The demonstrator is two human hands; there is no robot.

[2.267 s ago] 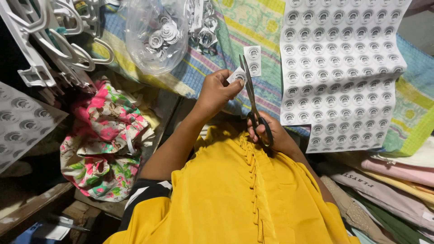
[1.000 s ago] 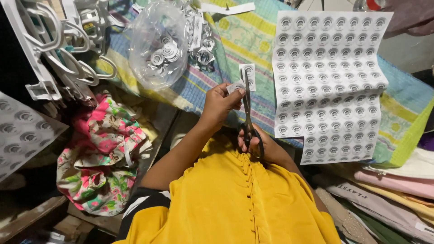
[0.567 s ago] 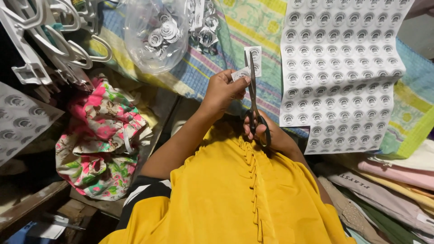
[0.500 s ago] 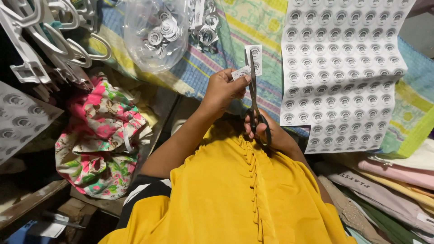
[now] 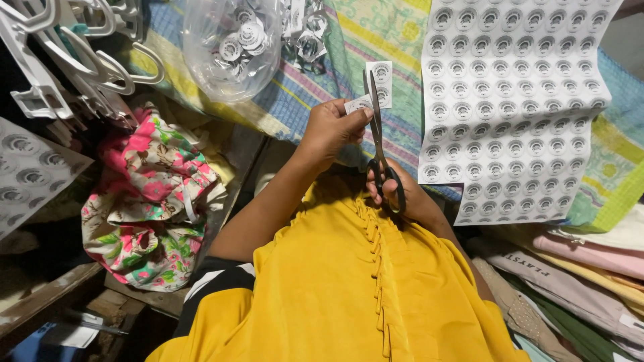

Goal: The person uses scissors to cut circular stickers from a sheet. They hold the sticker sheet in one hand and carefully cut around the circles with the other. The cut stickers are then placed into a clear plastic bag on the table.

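My left hand (image 5: 332,127) pinches a small label strip (image 5: 376,87) at frame centre, just left of the large label sheet (image 5: 516,100). My right hand (image 5: 402,194) is closed through the scissors (image 5: 379,144) handles. The strip looks light, thin and floppy; I judge it best gripped close beside the cut line.

Striped patchwork cloth (image 5: 376,33), label sheet (image 5: 516,100), clear bag (image 5: 231,47), white hangers (image 5: 80,60)
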